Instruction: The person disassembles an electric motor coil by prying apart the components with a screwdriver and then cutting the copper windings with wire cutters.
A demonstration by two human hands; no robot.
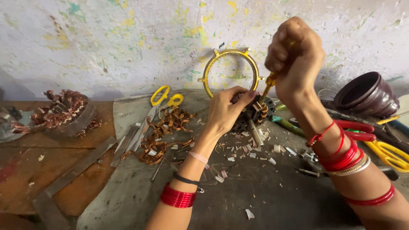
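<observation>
My left hand grips a round dark motor stator with copper windings, holding it tilted on the grey work surface. My right hand is raised above it, fist closed on the handle of a yellow screwdriver-like tool whose tip points down into the stator's slots. Both wrists carry red bangles. A tangle of pulled-out copper wire lies left of the stator, and small white paper scraps are scattered around it.
A yellow metal ring leans on the paint-stained wall. Yellow-handled scissors lie at left, more red and yellow-handled tools at right, beside a dark maroon bowl-shaped housing. Another stripped stator and flat metal bars lie far left.
</observation>
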